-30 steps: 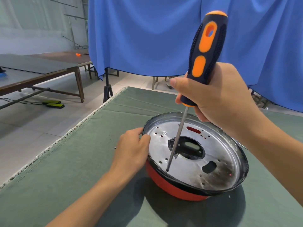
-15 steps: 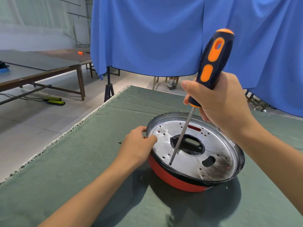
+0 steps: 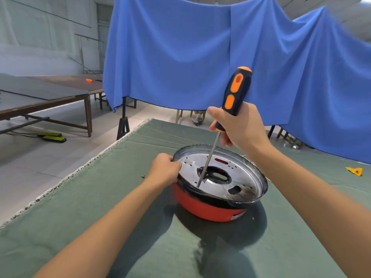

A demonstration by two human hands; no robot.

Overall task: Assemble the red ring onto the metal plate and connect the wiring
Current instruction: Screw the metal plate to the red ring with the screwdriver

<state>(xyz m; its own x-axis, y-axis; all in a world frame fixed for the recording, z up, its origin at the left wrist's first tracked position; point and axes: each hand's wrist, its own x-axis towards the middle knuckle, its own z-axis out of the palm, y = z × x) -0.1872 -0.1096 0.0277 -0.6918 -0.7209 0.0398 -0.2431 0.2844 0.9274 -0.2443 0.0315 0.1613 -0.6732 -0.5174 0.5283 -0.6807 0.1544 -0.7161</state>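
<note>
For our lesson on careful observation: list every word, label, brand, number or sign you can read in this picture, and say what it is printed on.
No text can be read anywhere in this view.
Red ring: a small white label sits at its lower right edge; too small and blurred to read.
Yellow item on the green cloth: it bears a red mark; no letters can be made out.
Screwdriver: no brand or marking is visible on the handle.

A blue curtain [image 3: 180,57] hangs behind the green-covered table [image 3: 100,217]. Far left stand long wooden tables [image 3: 50,93] on a pale tiled floor [image 3: 40,157], before a whitish wall [image 3: 40,37].
</note>
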